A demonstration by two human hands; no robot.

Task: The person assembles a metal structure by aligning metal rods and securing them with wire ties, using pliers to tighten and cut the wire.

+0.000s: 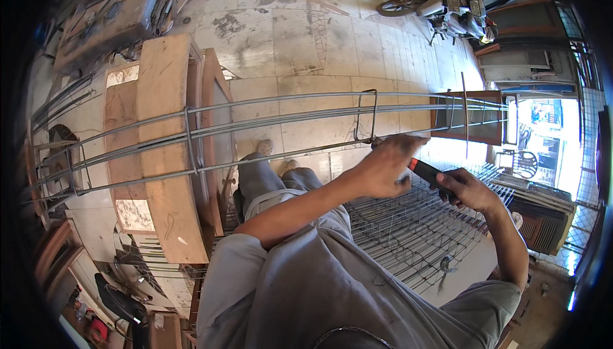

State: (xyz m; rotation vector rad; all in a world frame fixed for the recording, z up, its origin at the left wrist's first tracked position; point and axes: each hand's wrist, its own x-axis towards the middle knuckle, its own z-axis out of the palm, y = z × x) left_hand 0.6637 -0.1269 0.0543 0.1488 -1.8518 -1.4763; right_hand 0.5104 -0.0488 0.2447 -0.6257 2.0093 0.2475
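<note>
A long cage of grey steel bars (274,118) runs across in front of me from left to right, with rectangular wire stirrups (189,138) around it. My left hand (394,157) is at the near lower bar, beside the corner of one stirrup (374,116). Its fingers are curled, and whatever they hold is hidden. My right hand (469,189) grips a black-handled tool (431,173) with an orange-red band. That tool slants up toward my left hand, which hides its working end, so I cannot tell its exact kind.
Wooden panels (163,157) stand under the cage on the left. Beside my body on the right lies a stack of steel mesh (408,221). A motorcycle (453,10) is parked at the far right on the tiled floor (287,42). A thin upright rod (464,113) crosses the cage's right part.
</note>
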